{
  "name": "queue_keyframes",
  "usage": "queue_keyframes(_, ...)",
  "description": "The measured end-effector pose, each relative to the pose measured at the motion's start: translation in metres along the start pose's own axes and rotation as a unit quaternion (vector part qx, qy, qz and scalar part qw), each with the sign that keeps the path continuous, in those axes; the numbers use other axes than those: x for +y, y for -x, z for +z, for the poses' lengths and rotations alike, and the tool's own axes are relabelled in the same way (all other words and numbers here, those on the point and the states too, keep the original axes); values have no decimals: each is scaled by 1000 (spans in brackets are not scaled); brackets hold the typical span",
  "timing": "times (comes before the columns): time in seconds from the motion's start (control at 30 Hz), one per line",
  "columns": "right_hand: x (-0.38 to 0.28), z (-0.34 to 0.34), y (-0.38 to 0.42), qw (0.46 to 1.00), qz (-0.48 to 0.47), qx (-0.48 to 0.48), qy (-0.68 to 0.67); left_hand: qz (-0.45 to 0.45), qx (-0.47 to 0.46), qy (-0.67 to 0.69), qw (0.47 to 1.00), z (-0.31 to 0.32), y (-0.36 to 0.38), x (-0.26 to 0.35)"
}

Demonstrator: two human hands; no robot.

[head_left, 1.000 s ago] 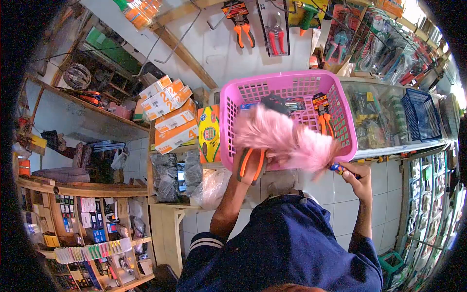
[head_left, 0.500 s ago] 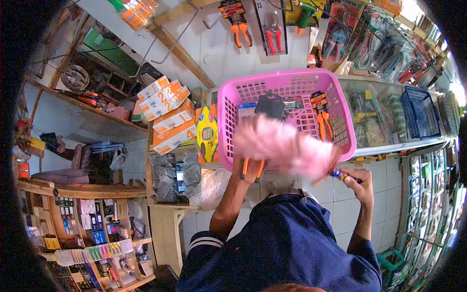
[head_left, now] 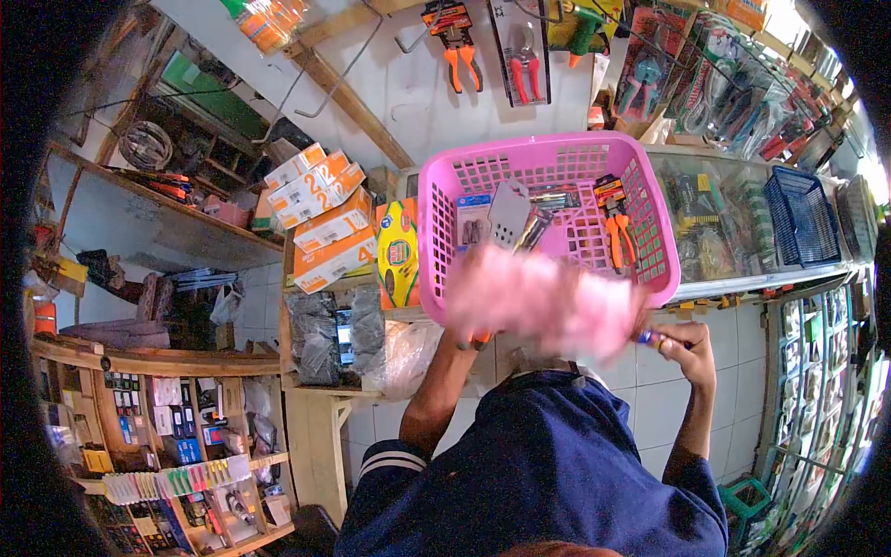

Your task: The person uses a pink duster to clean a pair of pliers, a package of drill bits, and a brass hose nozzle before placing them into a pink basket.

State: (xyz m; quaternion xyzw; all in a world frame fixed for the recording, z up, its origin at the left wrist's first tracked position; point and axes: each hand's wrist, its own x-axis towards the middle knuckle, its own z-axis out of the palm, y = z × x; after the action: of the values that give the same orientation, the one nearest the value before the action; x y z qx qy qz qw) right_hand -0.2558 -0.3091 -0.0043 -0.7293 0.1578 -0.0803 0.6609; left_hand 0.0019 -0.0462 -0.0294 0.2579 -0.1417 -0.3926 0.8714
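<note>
My right hand (head_left: 691, 355) is closed around the handle of a pink duster (head_left: 548, 295), whose fluffy head is smeared by motion. The duster's head sweeps over the front of a pink plastic basket (head_left: 548, 147) and covers most of my left hand (head_left: 457, 342). Dark and orange handle ends of pliers (head_left: 479, 340) show beside that hand, below the duster. Above it, a grey card with holes (head_left: 509, 215) appears to belong to these pliers; my left fingers are hidden. Inside the basket, at its right, lie carded pliers with orange handles (head_left: 618, 227).
Orange-and-white boxes (head_left: 325, 218) and a yellow-black package (head_left: 398, 252) stand left of the basket. A glass-topped counter (head_left: 715, 218) with a dark blue wire basket (head_left: 804, 218) extends right. Carded tools, including red-handled cutters (head_left: 525, 74), hang above.
The card by my left hand has turned, from a black face to a grey one. The pliers' handles now show less below the duster, which has shifted slightly while my right hand stays about level.
</note>
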Motion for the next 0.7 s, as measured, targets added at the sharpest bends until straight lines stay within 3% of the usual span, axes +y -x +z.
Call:
queue_keyframes(0.03, -4, -3, 1, 999, -3, -33, 10, -91, -181, 88, 975, -11, -17, 11)
queue_keyframes(0.13, -11, 1, 0, 998, -19, -57, 20, -200, -152, 197, 948, -17, -21, 21)
queue_keyframes(0.17, -13, 3, -1, 999, -13, -38, 28, -172, 60, 205, 962, -13, -4, 16)
queue_keyframes(0.23, -15, 3, -2, 999, -6, -15, 37, -105, 34, 190, 976, -17, -7, 10)
queue_keyframes(0.27, -17, 2, -3, 999, -5, -13, 38, -67, -204, 164, 963, -34, -36, 1)
queue_keyframes(0.3, -19, 2, -3, 999, -5, -10, 39, -25, -430, 129, 893, -51, -65, -7)
queue_keyframes(0.33, -22, 2, -4, 998, -20, -40, 43, -116, -238, 99, 959, -21, -34, 6)
queue_keyframes(0.37, -26, 2, -4, 996, -34, -70, 48, -198, -27, 92, 976, 10, -3, 19)
queue_keyframes(0.4, -29, 1, -4, 992, -47, -101, 52, -166, -63, 67, 982, 2, -8, 20)
queue_keyframes(0.47, -33, 2, -4, 997, -23, -44, 63, -200, -108, 137, 964, -9, -13, 17)
queue_keyframes(0.5, -32, 4, -3, 998, -6, -3, 56, -135, 102, 65, 984, 17, -4, 17)
queue_keyframes(0.53, -32, 5, -4, 998, 10, 38, 50, -112, 148, 52, 981, 21, -1, 16)
queue_keyframes(0.57, -30, -1, -5, 997, 3, 9, 77, -89, 193, 38, 976, 25, 1, 14)
queue_keyframes(0.6, -32, -4, -5, 997, -18, -28, 76, -113, 77, 85, 987, 17, -9, 17)
queue_keyframes(0.67, -39, -9, -7, 990, -59, -105, 73, -96, -39, 69, 992, 9, -7, 19)
queue_keyframes(0.7, -39, -7, -7, 992, -74, -83, 68, -120, -39, 74, 989, -7, -9, 15)
